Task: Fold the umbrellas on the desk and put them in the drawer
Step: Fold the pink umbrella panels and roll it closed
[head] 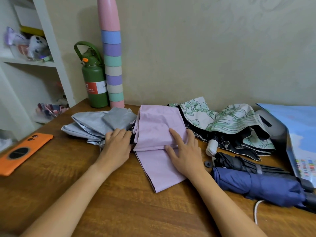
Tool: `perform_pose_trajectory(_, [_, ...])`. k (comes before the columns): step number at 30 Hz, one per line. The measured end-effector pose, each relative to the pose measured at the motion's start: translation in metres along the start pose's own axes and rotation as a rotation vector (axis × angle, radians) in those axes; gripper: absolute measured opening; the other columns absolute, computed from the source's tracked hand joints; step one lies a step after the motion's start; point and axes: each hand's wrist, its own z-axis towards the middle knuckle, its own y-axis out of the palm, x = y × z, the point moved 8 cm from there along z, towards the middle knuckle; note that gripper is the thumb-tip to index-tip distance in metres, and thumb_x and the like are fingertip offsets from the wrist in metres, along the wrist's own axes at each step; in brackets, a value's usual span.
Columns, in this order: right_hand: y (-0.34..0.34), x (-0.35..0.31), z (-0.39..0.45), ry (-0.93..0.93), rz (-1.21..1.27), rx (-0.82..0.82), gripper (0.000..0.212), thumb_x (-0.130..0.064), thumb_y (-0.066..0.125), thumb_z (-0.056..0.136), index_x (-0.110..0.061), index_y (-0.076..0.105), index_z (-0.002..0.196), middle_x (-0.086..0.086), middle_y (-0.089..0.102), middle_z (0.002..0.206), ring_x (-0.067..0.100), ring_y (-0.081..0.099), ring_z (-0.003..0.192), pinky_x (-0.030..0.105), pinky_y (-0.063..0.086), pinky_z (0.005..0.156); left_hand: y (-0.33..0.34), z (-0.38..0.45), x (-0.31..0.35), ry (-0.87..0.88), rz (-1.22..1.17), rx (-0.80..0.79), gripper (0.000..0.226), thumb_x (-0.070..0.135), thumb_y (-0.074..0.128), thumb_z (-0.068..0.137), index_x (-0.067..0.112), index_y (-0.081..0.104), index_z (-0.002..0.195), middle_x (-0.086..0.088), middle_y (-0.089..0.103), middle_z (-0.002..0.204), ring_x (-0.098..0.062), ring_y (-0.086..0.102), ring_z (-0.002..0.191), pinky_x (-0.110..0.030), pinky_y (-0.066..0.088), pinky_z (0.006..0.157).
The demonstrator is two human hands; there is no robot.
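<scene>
A brown wood-grain counter (119,194) carries everything, set against a pale wall. At its far right edge lies a light blue printed sheet with a strip of small colour swatches (301,134), tilted up over a grey rounded object beneath it. In the middle lies a flat pale pink fabric umbrella canopy (157,127), its panels laid in layered folds, one long panel reaching toward the near edge. Just left of it, touching, is a crumpled silver-grey umbrella canopy (95,124). Right of the pink one sprawls a white umbrella with green leaf print and black lining (227,124), its white handle end pointing toward the near side. In front of that lie a rolled navy blue umbrella (259,187) and, touching it on the far side, a furled black umbrella (239,163). At the back stands a tall pink cylinder ringed with pastel bands (112,65), and beside it a dark green insulated bottle with a loop handle (94,79). An orange phone in a case, back side up (24,151), lies near the left edge, well apart from the umbrellas.

The left hand (118,144) rests flat with fingers spread loosely on the seam where silver and pink fabric meet. The right hand (184,149) presses down on the pink folds, fingers straight, index finger extended along the fabric.
</scene>
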Motion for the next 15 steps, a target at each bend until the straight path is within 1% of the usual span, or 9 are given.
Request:
perform_pose_trajectory(1, [-0.001, 0.0, 0.0, 0.007, 0.015, 0.014, 0.065, -0.069, 0.04, 0.097, -0.051, 0.017, 0.156, 0.011, 0.01, 0.162, 0.037, 0.032, 0.138, 0.049, 0.038, 0.105, -0.009, 0.001, 0.003, 0.014, 0.019, 0.087, 0.026, 0.009, 0.076, 0.08, 0.014, 0.062, 0.101, -0.003, 0.062, 0.103, -0.027, 0.056, 0.102, -0.039, 0.029, 0.093])
perform_pose_trajectory(3, [-0.004, -0.001, -0.002, 0.028, 0.047, 0.058, 0.063, -0.069, 0.042, 0.096, -0.051, 0.023, 0.153, 0.011, 0.018, 0.156, 0.037, 0.039, 0.132, 0.049, 0.041, 0.102, -0.025, 0.006, 0.009, 0.036, 0.041, 0.213, 0.034, -0.002, 0.072, 0.075, 0.012, 0.065, 0.106, -0.006, 0.064, 0.106, -0.029, 0.055, 0.104, -0.042, 0.028, 0.098])
perform_pose_trajectory(5, [-0.008, -0.002, -0.004, 0.054, 0.059, 0.1, 0.061, -0.07, 0.043, 0.096, -0.049, 0.027, 0.151, 0.01, 0.025, 0.148, 0.036, 0.045, 0.124, 0.047, 0.044, 0.097, -0.034, 0.016, 0.011, 0.054, 0.032, 0.266, 0.039, -0.005, 0.071, 0.076, 0.012, 0.066, 0.111, -0.006, 0.064, 0.11, -0.027, 0.053, 0.108, -0.043, 0.026, 0.102])
perform_pose_trajectory(6, [-0.009, -0.001, -0.004, 0.069, 0.057, 0.113, 0.061, -0.07, 0.043, 0.096, -0.049, 0.028, 0.151, 0.01, 0.027, 0.146, 0.036, 0.047, 0.121, 0.046, 0.045, 0.094, -0.036, 0.022, 0.009, 0.051, 0.016, 0.269, 0.041, -0.005, 0.071, 0.076, 0.013, 0.066, 0.112, -0.005, 0.065, 0.111, -0.026, 0.052, 0.11, -0.042, 0.025, 0.104])
perform_pose_trajectory(7, [-0.01, -0.001, -0.004, 0.081, 0.05, 0.122, 0.06, -0.069, 0.043, 0.096, -0.048, 0.029, 0.151, 0.01, 0.028, 0.143, 0.035, 0.049, 0.119, 0.045, 0.046, 0.093, -0.034, 0.028, 0.006, 0.033, -0.002, 0.247, 0.042, -0.004, 0.073, 0.077, 0.015, 0.067, 0.114, -0.003, 0.065, 0.112, -0.025, 0.052, 0.112, -0.041, 0.024, 0.107])
perform_pose_trajectory(9, [-0.01, -0.001, -0.004, 0.093, 0.017, 0.14, 0.057, -0.063, 0.044, 0.099, -0.045, 0.032, 0.152, 0.011, 0.031, 0.14, 0.035, 0.05, 0.116, 0.044, 0.049, 0.088, -0.02, 0.037, -0.003, -0.013, -0.042, 0.154, 0.044, -0.002, 0.076, 0.079, 0.018, 0.067, 0.117, -0.001, 0.068, 0.114, -0.023, 0.056, 0.114, -0.041, 0.022, 0.112])
perform_pose_trajectory(11, [-0.009, 0.0, -0.004, 0.094, -0.021, 0.158, 0.054, -0.056, 0.044, 0.102, -0.043, 0.035, 0.153, 0.012, 0.033, 0.136, 0.035, 0.052, 0.111, 0.044, 0.05, 0.083, -0.004, 0.04, -0.009, -0.059, -0.081, 0.051, 0.039, 0.003, 0.074, 0.084, 0.018, 0.067, 0.119, -0.001, 0.07, 0.114, -0.023, 0.06, 0.115, -0.043, 0.022, 0.117])
perform_pose_trajectory(13, [-0.008, 0.001, -0.003, 0.089, -0.032, 0.162, 0.051, -0.052, 0.043, 0.104, -0.041, 0.037, 0.153, 0.012, 0.035, 0.132, 0.036, 0.054, 0.107, 0.044, 0.05, 0.08, 0.009, 0.038, -0.014, -0.072, -0.095, 0.004, 0.037, 0.005, 0.071, 0.088, 0.018, 0.066, 0.122, -0.002, 0.07, 0.115, -0.023, 0.062, 0.116, -0.044, 0.02, 0.12])
perform_pose_trajectory(15, [-0.008, 0.002, -0.002, 0.081, -0.031, 0.172, 0.05, -0.049, 0.047, 0.104, -0.04, 0.039, 0.152, 0.012, 0.036, 0.13, 0.036, 0.054, 0.104, 0.046, 0.052, 0.079, 0.013, 0.036, -0.011, -0.076, -0.135, -0.006, 0.047, 0.002, 0.066, 0.087, 0.017, 0.06, 0.131, -0.004, 0.065, 0.127, -0.025, 0.056, 0.126, -0.044, 0.017, 0.123])
